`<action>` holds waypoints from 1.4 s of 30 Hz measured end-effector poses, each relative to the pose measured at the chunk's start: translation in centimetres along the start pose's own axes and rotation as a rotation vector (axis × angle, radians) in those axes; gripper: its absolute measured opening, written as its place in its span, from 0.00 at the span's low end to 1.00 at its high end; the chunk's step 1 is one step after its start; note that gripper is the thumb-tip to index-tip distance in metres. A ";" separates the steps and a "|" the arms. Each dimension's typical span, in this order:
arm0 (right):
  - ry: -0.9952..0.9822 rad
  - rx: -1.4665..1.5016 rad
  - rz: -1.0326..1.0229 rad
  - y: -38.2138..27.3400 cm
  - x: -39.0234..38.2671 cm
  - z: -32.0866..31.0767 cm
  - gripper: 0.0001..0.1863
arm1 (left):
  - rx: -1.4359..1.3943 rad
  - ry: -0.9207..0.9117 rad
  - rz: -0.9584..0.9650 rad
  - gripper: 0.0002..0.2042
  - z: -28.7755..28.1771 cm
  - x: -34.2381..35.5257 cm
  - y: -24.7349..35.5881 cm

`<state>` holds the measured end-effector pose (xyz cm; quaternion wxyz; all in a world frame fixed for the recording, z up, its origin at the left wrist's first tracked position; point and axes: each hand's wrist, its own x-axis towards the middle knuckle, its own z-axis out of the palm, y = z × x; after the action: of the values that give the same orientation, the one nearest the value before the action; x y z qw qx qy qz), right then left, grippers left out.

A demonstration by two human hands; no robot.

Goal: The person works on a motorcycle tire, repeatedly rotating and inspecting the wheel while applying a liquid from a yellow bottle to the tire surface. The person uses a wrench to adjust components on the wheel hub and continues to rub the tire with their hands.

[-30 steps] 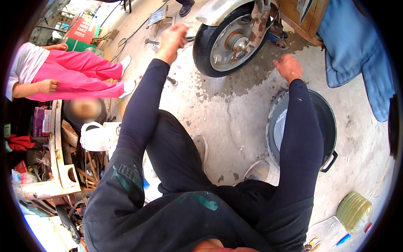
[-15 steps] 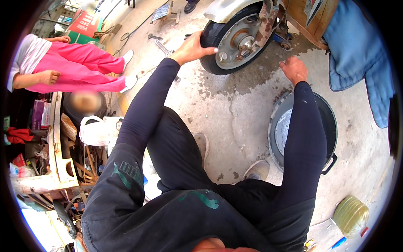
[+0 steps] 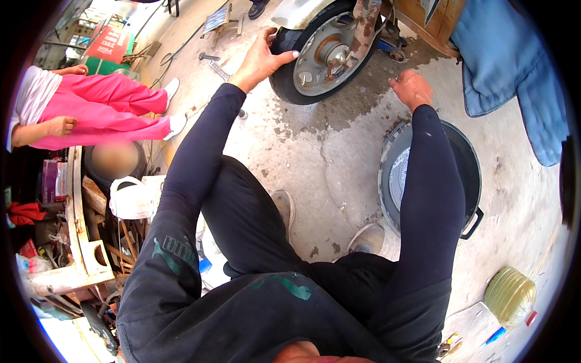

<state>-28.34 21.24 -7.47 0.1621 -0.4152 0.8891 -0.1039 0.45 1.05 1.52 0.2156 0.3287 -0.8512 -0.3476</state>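
My left hand (image 3: 260, 62) is at the near side of a motorbike wheel's black tyre (image 3: 295, 88). Its thumb lies across the sidewall and its fingers reach round the tread, gripping the edge. The wheel has a grey rim with a rusty hub (image 3: 334, 54), below a white mudguard (image 3: 298, 13). My right hand (image 3: 413, 89) hangs right of the wheel, touching nothing visible. Its fingers look curled in, partly hidden behind the hand, and no object shows in them. Under my right forearm stands a dark round tub (image 3: 475, 160) with a pale wet-looking patch inside.
Spanners (image 3: 219, 71) and a low stool (image 3: 216, 23) lie beyond my left hand. A person in pink trousers (image 3: 103, 112) stands at left, above a cluttered wooden bench (image 3: 77, 199). Blue cloth (image 3: 496, 54) hangs at far right. A jug of yellowish liquid (image 3: 509, 296) is at lower right.
My view has shifted, moving the scene left. My left hand has slid slightly farther up along the tyre, and my right hand has risen a little. The wheel has not visibly turned.
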 end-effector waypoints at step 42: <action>0.007 -0.003 -0.023 -1.1 0.0 -0.3 0.21 | 0.224 0.108 0.046 0.48 0.6 -0.5 -1.9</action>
<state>-27.66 20.53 -6.88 0.1573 -0.4253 0.8850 -0.1057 1.24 0.64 -0.30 0.2310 0.3494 -0.8792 -0.2271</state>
